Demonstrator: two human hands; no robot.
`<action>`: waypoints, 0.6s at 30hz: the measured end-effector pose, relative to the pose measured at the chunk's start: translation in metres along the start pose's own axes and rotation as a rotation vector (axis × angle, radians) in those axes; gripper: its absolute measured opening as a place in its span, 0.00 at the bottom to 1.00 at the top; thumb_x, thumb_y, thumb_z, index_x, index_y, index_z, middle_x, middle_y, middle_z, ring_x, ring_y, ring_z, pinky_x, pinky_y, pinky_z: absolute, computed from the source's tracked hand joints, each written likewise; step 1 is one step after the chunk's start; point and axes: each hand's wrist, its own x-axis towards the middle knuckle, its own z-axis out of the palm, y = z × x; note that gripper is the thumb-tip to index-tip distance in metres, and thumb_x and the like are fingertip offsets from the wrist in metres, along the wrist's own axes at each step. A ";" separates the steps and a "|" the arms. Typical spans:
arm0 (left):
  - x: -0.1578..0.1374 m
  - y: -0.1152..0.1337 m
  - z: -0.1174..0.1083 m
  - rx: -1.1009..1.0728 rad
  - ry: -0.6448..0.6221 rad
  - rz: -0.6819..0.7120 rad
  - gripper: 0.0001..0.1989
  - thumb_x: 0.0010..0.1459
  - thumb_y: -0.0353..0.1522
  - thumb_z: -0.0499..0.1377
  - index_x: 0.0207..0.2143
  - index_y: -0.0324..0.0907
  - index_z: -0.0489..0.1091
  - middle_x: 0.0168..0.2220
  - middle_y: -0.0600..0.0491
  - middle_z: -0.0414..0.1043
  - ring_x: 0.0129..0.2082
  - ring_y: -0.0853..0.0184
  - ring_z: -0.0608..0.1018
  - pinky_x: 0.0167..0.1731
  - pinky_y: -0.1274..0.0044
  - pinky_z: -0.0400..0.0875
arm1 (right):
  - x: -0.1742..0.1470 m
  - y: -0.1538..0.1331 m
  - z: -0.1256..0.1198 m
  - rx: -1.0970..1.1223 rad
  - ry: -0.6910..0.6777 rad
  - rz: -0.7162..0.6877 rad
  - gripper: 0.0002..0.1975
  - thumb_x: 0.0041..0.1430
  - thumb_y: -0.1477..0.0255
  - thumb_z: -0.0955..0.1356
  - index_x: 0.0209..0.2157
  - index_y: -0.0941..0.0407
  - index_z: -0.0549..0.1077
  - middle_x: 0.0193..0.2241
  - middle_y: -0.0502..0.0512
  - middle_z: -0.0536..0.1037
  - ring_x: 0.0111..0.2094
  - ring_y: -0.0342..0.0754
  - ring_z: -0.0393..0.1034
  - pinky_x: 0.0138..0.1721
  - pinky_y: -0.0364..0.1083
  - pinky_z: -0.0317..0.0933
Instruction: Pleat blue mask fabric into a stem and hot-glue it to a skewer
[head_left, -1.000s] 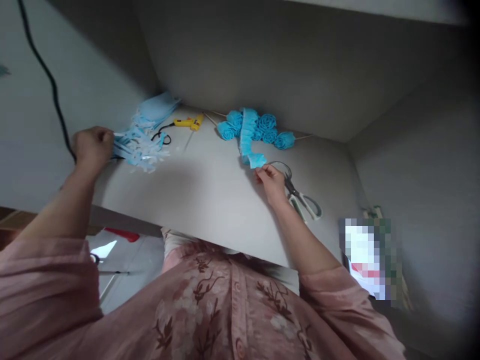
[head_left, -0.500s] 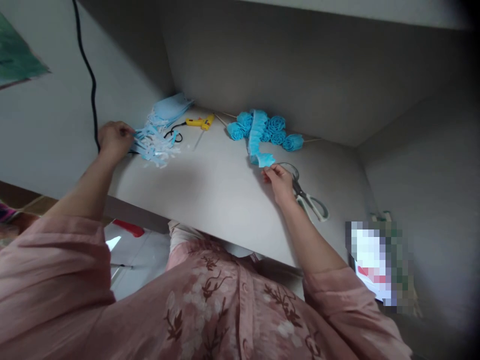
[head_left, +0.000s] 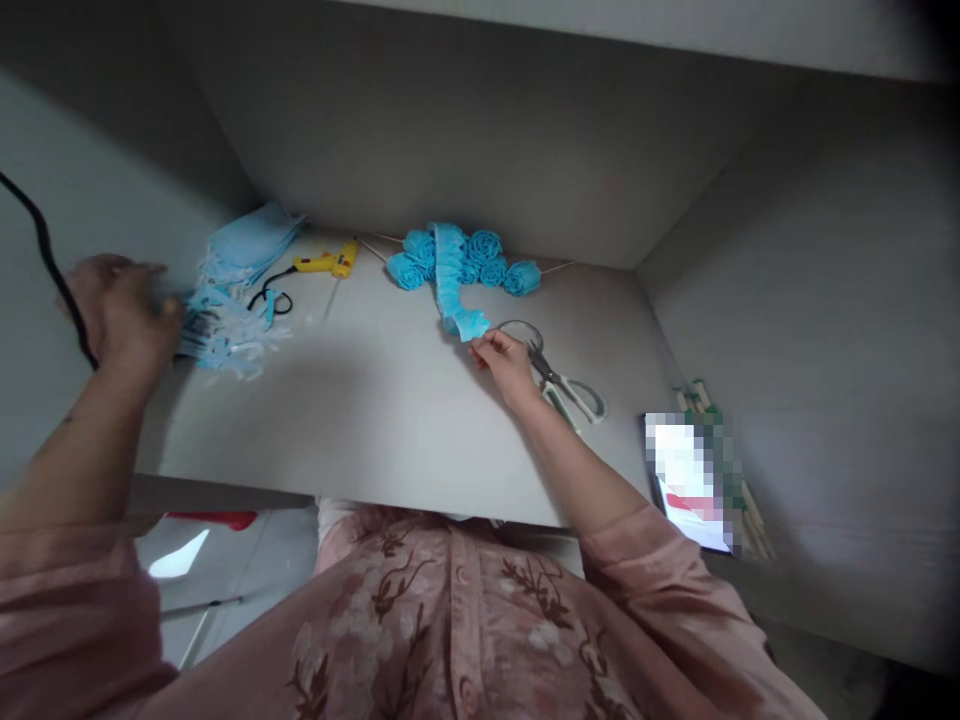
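My right hand (head_left: pixel 505 364) pinches the lower end of a light-blue pleated strip (head_left: pixel 448 280), its thumb and fingertips closed on the edge. The strip runs up over several blue rosette flowers (head_left: pixel 484 250) on thin sticks. Close by my right hand lie scissors (head_left: pixel 562 380) with white handles, partly behind the wrist. At the far left, my left hand (head_left: pixel 135 310) is beside a heap of blue and white cut scraps (head_left: pixel 236 335), next to a black cable (head_left: pixel 41 235). Motion smears its fingers, so their grip does not show.
Flat light-blue sheets (head_left: pixel 251 240) are stacked behind the scraps. A yellow glue gun (head_left: pixel 326 262) with a black cord lies near the back wall. A lit, blurred-out screen (head_left: pixel 686 480) stands at the right, with pale sticks (head_left: pixel 754 510) beside it. Walls enclose the white tabletop (head_left: pixel 360 420).
The view has turned, so everything sits further left in the picture. My left hand has shifted slightly left at the scraps and is now blurred. The right hand still pinches the strip.
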 end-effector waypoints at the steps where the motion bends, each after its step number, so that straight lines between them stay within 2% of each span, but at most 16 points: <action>1: -0.002 0.008 -0.003 -0.051 0.101 -0.012 0.34 0.64 0.45 0.49 0.67 0.39 0.64 0.70 0.44 0.59 0.69 0.49 0.62 0.70 0.56 0.51 | -0.001 -0.001 0.000 0.004 0.001 0.006 0.17 0.50 0.58 0.75 0.22 0.53 0.68 0.19 0.45 0.71 0.23 0.41 0.63 0.29 0.43 0.58; 2: -0.006 0.018 -0.005 -0.088 0.175 -0.002 0.35 0.61 0.44 0.53 0.67 0.39 0.64 0.70 0.44 0.59 0.69 0.49 0.62 0.70 0.57 0.52 | -0.001 -0.002 0.001 0.011 0.002 0.014 0.17 0.49 0.58 0.75 0.22 0.53 0.69 0.19 0.45 0.72 0.23 0.41 0.62 0.29 0.43 0.58; 4: -0.013 0.045 -0.009 -0.138 0.205 0.123 0.36 0.60 0.43 0.54 0.69 0.39 0.63 0.70 0.44 0.61 0.70 0.50 0.63 0.70 0.57 0.53 | -0.003 -0.007 0.001 0.042 0.008 0.038 0.17 0.48 0.58 0.75 0.22 0.54 0.69 0.21 0.46 0.74 0.22 0.40 0.61 0.27 0.42 0.58; 7: -0.026 0.092 -0.009 -0.289 0.143 0.250 0.33 0.59 0.42 0.57 0.64 0.39 0.68 0.66 0.43 0.68 0.67 0.49 0.67 0.69 0.56 0.55 | -0.005 -0.016 0.002 0.123 0.041 0.092 0.17 0.46 0.59 0.76 0.22 0.54 0.69 0.24 0.48 0.76 0.24 0.40 0.64 0.23 0.40 0.55; 9: -0.034 0.122 -0.003 -0.484 0.005 0.242 0.29 0.58 0.41 0.58 0.60 0.41 0.72 0.64 0.44 0.71 0.64 0.52 0.70 0.68 0.59 0.59 | -0.006 -0.025 0.001 0.175 0.065 0.130 0.16 0.45 0.60 0.76 0.24 0.54 0.70 0.24 0.48 0.77 0.24 0.40 0.66 0.20 0.39 0.52; 11: -0.041 0.149 0.007 -0.796 -0.219 0.112 0.26 0.57 0.41 0.59 0.57 0.42 0.72 0.59 0.45 0.75 0.58 0.56 0.76 0.64 0.61 0.66 | -0.007 -0.034 0.000 0.235 0.069 0.165 0.15 0.45 0.61 0.77 0.25 0.54 0.71 0.24 0.47 0.77 0.24 0.39 0.66 0.19 0.38 0.50; 14: -0.048 0.186 0.024 -1.299 -0.596 -0.229 0.24 0.60 0.40 0.61 0.56 0.40 0.71 0.57 0.42 0.76 0.55 0.56 0.78 0.61 0.61 0.69 | -0.009 -0.048 -0.002 0.357 0.047 0.209 0.14 0.45 0.64 0.77 0.27 0.55 0.71 0.23 0.46 0.77 0.23 0.37 0.67 0.18 0.36 0.51; 16: -0.052 0.208 0.036 -1.497 -0.855 -0.470 0.19 0.64 0.37 0.58 0.54 0.39 0.70 0.56 0.39 0.76 0.52 0.56 0.81 0.58 0.60 0.73 | -0.011 -0.055 -0.003 0.441 0.031 0.235 0.13 0.46 0.66 0.78 0.27 0.55 0.72 0.23 0.45 0.77 0.23 0.37 0.68 0.18 0.36 0.53; 18: -0.058 0.229 0.047 -1.588 -1.087 -0.642 0.16 0.69 0.38 0.54 0.53 0.38 0.69 0.55 0.36 0.76 0.49 0.55 0.82 0.56 0.59 0.75 | -0.013 -0.061 -0.005 0.503 0.023 0.256 0.12 0.48 0.68 0.78 0.29 0.55 0.73 0.23 0.44 0.76 0.23 0.36 0.68 0.18 0.35 0.55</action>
